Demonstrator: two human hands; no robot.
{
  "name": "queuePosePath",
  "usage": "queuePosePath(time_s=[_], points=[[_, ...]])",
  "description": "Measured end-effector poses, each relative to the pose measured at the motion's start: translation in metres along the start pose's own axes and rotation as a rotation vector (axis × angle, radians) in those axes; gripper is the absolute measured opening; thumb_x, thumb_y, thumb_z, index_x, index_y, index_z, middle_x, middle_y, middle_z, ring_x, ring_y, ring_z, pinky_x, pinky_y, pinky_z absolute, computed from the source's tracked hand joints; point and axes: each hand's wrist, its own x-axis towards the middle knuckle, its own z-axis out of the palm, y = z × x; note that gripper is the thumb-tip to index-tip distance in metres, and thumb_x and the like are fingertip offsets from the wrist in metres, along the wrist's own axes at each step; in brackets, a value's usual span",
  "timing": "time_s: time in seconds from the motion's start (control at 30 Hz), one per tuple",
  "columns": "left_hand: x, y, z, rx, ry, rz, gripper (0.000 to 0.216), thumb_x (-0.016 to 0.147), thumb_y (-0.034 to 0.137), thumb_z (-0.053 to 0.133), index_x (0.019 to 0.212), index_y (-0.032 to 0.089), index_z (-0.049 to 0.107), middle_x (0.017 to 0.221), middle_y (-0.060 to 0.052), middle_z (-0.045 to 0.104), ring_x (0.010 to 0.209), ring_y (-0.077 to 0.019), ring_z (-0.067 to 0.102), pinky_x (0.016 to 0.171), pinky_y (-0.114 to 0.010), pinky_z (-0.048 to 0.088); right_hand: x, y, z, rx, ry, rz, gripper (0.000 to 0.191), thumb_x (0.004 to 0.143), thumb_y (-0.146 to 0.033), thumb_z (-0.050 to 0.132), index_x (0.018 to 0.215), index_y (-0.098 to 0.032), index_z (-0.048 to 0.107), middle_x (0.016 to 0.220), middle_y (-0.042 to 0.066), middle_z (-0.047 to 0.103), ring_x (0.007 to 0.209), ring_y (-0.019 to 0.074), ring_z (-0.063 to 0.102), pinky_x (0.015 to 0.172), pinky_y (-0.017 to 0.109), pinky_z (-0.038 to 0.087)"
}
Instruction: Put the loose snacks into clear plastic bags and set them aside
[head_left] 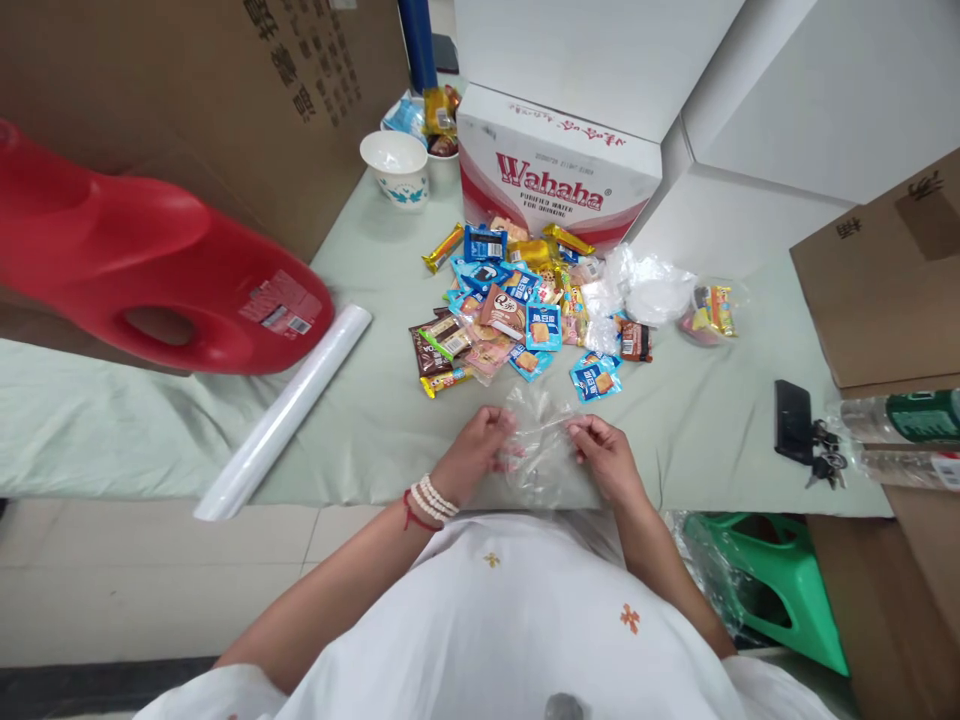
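Observation:
Between my two hands a clear plastic bag (541, 450) is stretched out near the table's front edge. My left hand (484, 442), with a beaded bracelet at the wrist, has its fingers closed on the bag's left side. Thumb and fingers of my right hand (600, 447) pinch its right side. I see no contents in the bag. Just beyond it lies a pile of small wrapped snacks (504, 312) in blue, brown, pink and yellow. The blue snack packets (595, 377) at the near right are closest to my right hand.
Behind the pile stands a Wahaha carton (555, 165). Clear plastic bags (656, 290) and a filled snack bag (712, 312) lie right. At left are a red jug (172, 270), a white roll (289, 410) and a paper cup (397, 170). Keys (829, 455) and bottles (900, 415) sit far right.

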Motion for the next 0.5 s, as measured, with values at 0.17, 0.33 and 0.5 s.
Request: queuePosePath(time_s=[0.17, 0.33, 0.5], points=[[0.010, -0.010, -0.008, 0.384, 0.197, 0.263, 0.030, 0.070, 0.033, 0.075, 0.091, 0.020, 0.058, 0.083, 0.000, 0.058, 0.065, -0.0159, 0.055, 0.062, -0.032, 0.050, -0.009, 0.013, -0.010, -0.106, -0.004, 0.033, 0.031, 0.077, -0.049, 0.078, 0.089, -0.022, 0.074, 0.064, -0.003, 0.057, 0.052, 0.0105, 0.040, 0.048, 0.024, 0.032], [0.000, -0.007, -0.023, 0.846, 0.473, 0.750, 0.041, 0.067, 0.016, 0.069, 0.108, 0.021, 0.066, 0.110, -0.011, 0.061, 0.108, -0.0314, 0.057, 0.099, -0.048, 0.046, -0.013, 0.017, -0.022, -0.169, 0.006, 0.037, 0.037, 0.078, -0.055, 0.077, 0.094, -0.022, 0.076, 0.065, -0.003, 0.057, 0.051, 0.0105, 0.040, 0.047, 0.024, 0.030], [-0.011, 0.004, -0.004, 0.940, 0.164, 0.761, 0.017, 0.081, 0.015, 0.052, 0.088, 0.022, 0.066, 0.091, -0.005, 0.065, 0.083, -0.0212, 0.060, 0.079, -0.034, 0.047, 0.003, 0.002, -0.012, -0.127, 0.082, 0.142, 0.060, 0.079, -0.078, 0.064, 0.081, -0.018, 0.071, 0.066, 0.002, 0.064, 0.045, 0.0105, 0.041, 0.042, 0.026, 0.027]])
